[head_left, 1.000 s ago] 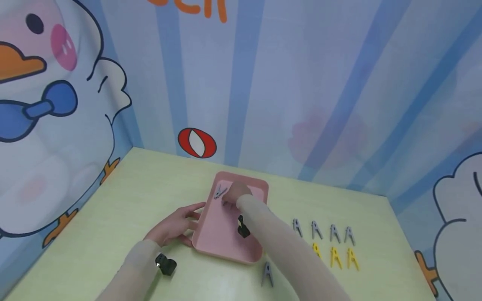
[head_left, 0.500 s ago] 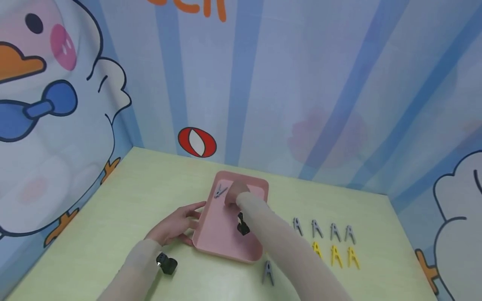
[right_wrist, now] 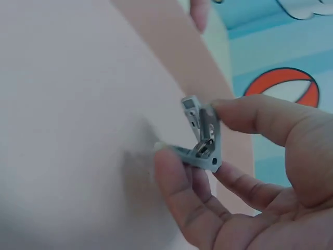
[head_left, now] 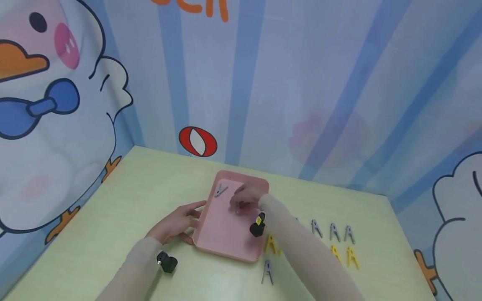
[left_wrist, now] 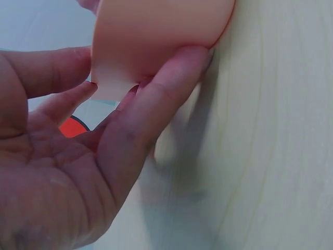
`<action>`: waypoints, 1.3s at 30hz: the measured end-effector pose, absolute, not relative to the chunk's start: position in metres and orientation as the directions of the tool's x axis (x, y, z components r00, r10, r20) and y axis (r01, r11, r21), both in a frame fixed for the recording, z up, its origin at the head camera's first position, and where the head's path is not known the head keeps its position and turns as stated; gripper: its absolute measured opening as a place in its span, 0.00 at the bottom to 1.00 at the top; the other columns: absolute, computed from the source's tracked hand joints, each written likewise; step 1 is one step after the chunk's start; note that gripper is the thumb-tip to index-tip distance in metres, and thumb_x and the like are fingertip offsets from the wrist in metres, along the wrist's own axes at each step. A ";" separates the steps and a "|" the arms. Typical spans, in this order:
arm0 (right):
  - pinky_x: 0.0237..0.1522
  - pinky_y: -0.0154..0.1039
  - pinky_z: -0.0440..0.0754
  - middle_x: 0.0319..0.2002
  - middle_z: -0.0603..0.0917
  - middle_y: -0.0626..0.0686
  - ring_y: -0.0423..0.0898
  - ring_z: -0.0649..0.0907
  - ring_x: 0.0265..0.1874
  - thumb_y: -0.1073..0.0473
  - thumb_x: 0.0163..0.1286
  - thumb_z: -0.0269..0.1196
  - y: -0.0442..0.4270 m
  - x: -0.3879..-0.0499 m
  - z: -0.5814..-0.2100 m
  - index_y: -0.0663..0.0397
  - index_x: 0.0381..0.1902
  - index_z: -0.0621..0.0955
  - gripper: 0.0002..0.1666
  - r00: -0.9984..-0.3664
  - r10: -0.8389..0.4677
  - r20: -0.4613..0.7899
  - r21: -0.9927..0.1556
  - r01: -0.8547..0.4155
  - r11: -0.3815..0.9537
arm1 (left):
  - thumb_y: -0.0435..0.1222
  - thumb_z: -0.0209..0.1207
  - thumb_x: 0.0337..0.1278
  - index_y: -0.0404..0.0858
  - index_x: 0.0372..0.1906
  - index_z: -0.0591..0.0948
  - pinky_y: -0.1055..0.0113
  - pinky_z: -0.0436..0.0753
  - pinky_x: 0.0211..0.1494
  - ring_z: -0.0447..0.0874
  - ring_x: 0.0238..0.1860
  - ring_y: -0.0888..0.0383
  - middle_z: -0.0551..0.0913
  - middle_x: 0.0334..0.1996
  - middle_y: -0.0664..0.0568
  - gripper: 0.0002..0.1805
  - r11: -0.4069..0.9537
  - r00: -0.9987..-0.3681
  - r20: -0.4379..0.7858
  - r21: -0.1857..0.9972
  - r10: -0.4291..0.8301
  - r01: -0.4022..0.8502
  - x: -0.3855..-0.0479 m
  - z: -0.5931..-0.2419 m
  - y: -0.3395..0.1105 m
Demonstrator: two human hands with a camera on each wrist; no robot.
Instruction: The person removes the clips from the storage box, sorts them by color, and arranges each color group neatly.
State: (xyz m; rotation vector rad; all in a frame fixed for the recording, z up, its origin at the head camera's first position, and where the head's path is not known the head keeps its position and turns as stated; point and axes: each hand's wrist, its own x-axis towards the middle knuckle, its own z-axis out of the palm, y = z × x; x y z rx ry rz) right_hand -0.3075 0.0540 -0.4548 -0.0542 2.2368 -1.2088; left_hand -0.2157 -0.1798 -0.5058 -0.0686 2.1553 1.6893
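Note:
A pink tray lies on the table, its left side touched by my left hand. In the left wrist view, the thumb and spread fingers rest against the tray's outer wall. Over the tray's upper middle, my right hand holds a grey clothespin. The right wrist view shows this clothespin with its metal spring, between thumb and fingertips, above the tray floor. Another grey clothespin lies in the tray's upper left, apart from the hand.
Right of the tray is a row of grey clothespins, with yellow clothespins in front, partly hidden by my right sleeve. A yellow clothespin lies beside the tray and a grey clothespin nearer me. A printed curtain stands behind.
My right hand has shifted right and turned, so the grey clothespin shows between its fingers. The forearm's shift uncovers a yellow clothespin beside the tray. My left hand stays put.

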 end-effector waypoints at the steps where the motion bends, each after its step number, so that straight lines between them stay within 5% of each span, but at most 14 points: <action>1: 0.44 0.47 0.85 0.35 0.85 0.61 0.53 0.86 0.33 0.62 0.62 0.70 0.057 -0.306 -0.455 0.69 0.60 0.74 0.30 -0.819 -0.298 -0.491 -0.800 0.288 0.526 | 0.26 0.55 0.61 0.50 0.75 0.65 0.54 0.86 0.27 0.84 0.40 0.50 0.73 0.61 0.42 0.37 0.268 -0.919 -0.338 0.922 0.205 -0.279 -0.216 -0.506 -0.180; 6: 0.41 0.43 0.86 0.41 0.84 0.60 0.50 0.85 0.33 0.61 0.65 0.68 0.073 -0.299 -0.453 0.68 0.62 0.72 0.31 -0.809 -0.268 -0.523 -0.832 0.416 0.367 | 0.26 0.55 0.61 0.49 0.76 0.65 0.53 0.86 0.28 0.83 0.40 0.50 0.72 0.62 0.40 0.38 0.282 -0.909 -0.347 0.918 0.230 -0.279 -0.219 -0.506 -0.178; 16: 0.42 0.40 0.86 0.45 0.80 0.60 0.48 0.83 0.37 0.68 0.69 0.61 0.098 -0.285 -0.454 0.71 0.67 0.68 0.30 -0.795 -0.339 -0.504 -0.863 0.482 0.151 | 0.26 0.57 0.60 0.49 0.76 0.63 0.53 0.86 0.30 0.82 0.43 0.48 0.69 0.63 0.38 0.39 0.299 -0.895 -0.358 0.913 0.264 -0.277 -0.227 -0.502 -0.181; 28: 0.56 0.50 0.80 0.47 0.78 0.59 0.50 0.82 0.42 0.67 0.72 0.57 0.130 -0.242 -0.432 0.64 0.70 0.67 0.29 -0.767 -0.415 -0.489 -0.855 0.516 0.054 | 0.26 0.54 0.60 0.47 0.78 0.59 0.51 0.87 0.34 0.79 0.50 0.44 0.65 0.66 0.35 0.40 0.292 -0.891 -0.334 0.924 0.307 -0.245 -0.229 -0.495 -0.201; 39: 0.53 0.54 0.81 0.43 0.74 0.58 0.50 0.80 0.39 0.69 0.72 0.56 0.162 -0.202 -0.428 0.61 0.71 0.65 0.30 -0.793 -0.363 -0.489 -0.857 0.514 0.034 | 0.27 0.53 0.63 0.49 0.79 0.56 0.52 0.87 0.36 0.79 0.49 0.44 0.62 0.68 0.35 0.41 0.307 -0.881 -0.345 0.919 0.324 -0.247 -0.227 -0.488 -0.211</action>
